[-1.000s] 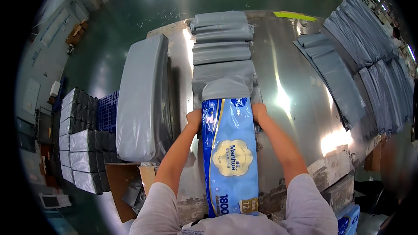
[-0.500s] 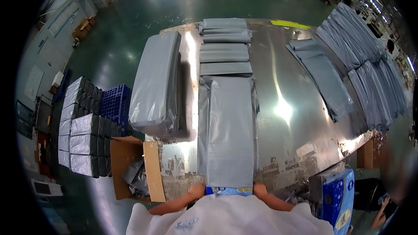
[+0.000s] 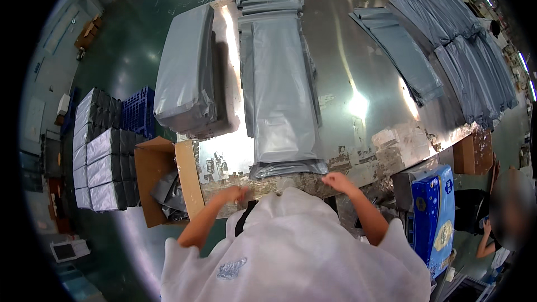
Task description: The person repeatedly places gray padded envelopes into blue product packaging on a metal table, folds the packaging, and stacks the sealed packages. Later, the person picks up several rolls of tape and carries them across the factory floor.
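Observation:
A long grey plastic bag, plump and smooth, lies lengthwise on the metal table before me, its gathered near end close to the front edge. More grey plastic lies flat under its sides. Past its far end are folded grey bags. My left hand is at the table's front edge, left of the bag's near end and apart from it, fingers loosely curled and slightly apart. By the near right corner of the bag is my right hand, its fingers drawn together; I see nothing in them. Whether it touches the corner is unclear.
A bulky grey-wrapped stack stands left on the table. Folded grey bags and larger grey piles lie right. An open carton is at left front, a blue package at right front, near another person.
The grey bag has moved away from me over the folded bags behind it. The blue-and-yellow thing between my hands is out of sight. My hands are apart from the bag's sides; the view has shifted.

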The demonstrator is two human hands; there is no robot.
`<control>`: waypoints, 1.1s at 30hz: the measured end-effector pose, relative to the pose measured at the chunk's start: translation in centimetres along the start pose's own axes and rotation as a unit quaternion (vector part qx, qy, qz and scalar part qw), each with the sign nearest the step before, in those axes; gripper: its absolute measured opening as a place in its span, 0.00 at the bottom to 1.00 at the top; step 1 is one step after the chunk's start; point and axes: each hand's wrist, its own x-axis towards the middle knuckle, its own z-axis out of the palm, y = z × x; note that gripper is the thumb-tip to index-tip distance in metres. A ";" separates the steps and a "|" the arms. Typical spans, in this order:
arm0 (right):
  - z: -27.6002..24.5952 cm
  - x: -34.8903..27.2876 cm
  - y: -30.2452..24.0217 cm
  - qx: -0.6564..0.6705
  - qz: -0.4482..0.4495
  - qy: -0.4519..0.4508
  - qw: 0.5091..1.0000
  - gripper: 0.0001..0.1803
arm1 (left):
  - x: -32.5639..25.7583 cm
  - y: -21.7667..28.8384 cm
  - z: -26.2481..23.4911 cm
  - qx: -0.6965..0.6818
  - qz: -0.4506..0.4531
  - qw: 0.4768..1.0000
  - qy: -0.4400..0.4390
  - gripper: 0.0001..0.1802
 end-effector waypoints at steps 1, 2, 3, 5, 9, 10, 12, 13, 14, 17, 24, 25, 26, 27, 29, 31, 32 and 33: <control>0.8 -1.4 0.8 0.015 -0.002 0.016 1.000 0.22 | -0.9 0.5 0.3 -0.003 0.013 1.000 0.010 0.30; 2.1 -2.9 1.8 0.032 0.002 0.026 0.999 0.22 | -2.3 1.0 1.5 -0.008 0.022 1.000 0.014 0.29; 2.6 -3.0 1.7 0.001 -0.037 0.109 0.993 0.22 | -2.6 2.1 2.1 -0.013 0.038 0.999 0.027 0.29; 3.9 -1.8 0.4 0.043 -0.060 0.203 0.976 0.20 | -0.8 5.2 2.9 0.019 0.148 0.980 0.131 0.23; 3.3 0.9 -0.1 -0.027 -0.019 0.132 0.991 0.14 | 3.8 15.2 4.1 0.022 0.303 0.923 0.236 0.11; 3.2 0.9 -0.2 -0.007 -0.016 0.120 0.993 0.12 | 5.1 17.2 4.6 0.020 0.352 0.898 0.262 0.09; 3.0 0.8 -0.9 0.027 -0.013 0.093 0.995 0.11 | 7.3 20.1 5.3 0.034 0.390 0.878 0.276 0.09; 3.0 0.7 -1.2 0.056 -0.035 0.089 0.994 0.11 | 8.0 21.3 5.4 0.053 0.381 0.885 0.261 0.09; 3.1 0.3 -1.9 0.084 -0.057 0.085 0.991 0.11 | 8.7 21.9 5.5 0.072 0.373 0.892 0.244 0.09; 2.9 0.0 -2.9 0.041 -0.072 0.061 0.995 0.11 | 10.6 21.1 6.3 0.053 0.375 0.900 0.215 0.08; 3.5 -0.2 -0.6 0.091 -0.028 0.081 0.992 0.12 | 2.0 6.7 2.9 0.052 0.243 0.893 0.375 0.08; 4.1 -0.1 -0.8 0.065 -0.041 0.093 0.993 0.12 | 0.9 5.5 2.4 0.045 0.227 0.898 0.374 0.09; 4.3 0.2 -1.3 0.034 -0.055 0.106 0.992 0.11 | -0.3 5.1 1.8 0.036 0.213 0.901 0.376 0.10; 4.6 0.3 -1.7 0.005 -0.068 0.120 0.990 0.11 | -1.3 4.9 1.4 0.028 0.200 0.904 0.377 0.11; 5.0 0.1 -2.7 -0.048 -0.089 0.140 0.985 0.10 | -1.1 7.5 1.2 0.075 0.261 0.890 0.366 0.13; 5.2 0.5 -3.5 -0.099 -0.116 0.155 0.976 0.10 | 0.6 11.5 1.6 0.110 0.338 0.858 0.370 0.15; 5.4 1.0 -3.1 -0.121 -0.131 0.161 0.971 0.10 | 1.9 13.3 2.1 0.123 0.385 0.833 0.377 0.17; 5.2 1.2 -2.7 -0.146 -0.143 0.170 0.964 0.10 | 3.4 15.1 2.8 0.112 0.384 0.845 0.354 0.16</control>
